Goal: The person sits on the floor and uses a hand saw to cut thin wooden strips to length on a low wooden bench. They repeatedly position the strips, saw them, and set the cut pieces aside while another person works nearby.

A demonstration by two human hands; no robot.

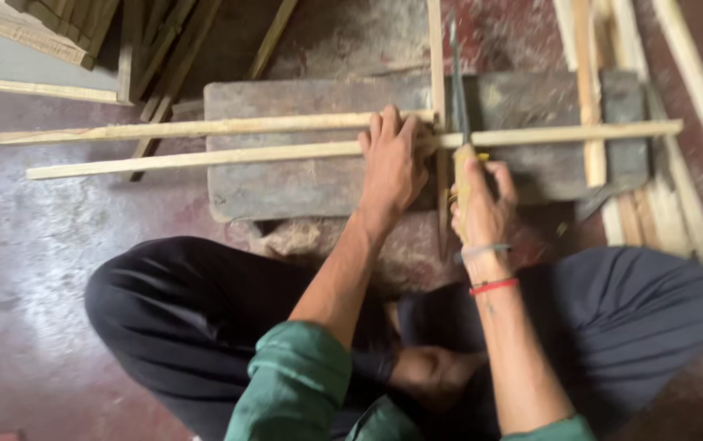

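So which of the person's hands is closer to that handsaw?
The right. The right hand is wrapped around the handsaw at its wooden handle, blade pointing away. The left hand lies just beside the blade, pressed flat on the long wooden strip.

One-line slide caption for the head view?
Left hand pins two wooden strips on a board; right hand saws across.

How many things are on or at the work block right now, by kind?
Long wooden strips across the block: 2
Saws: 1
Hands: 2, left hand, right hand
Total: 5
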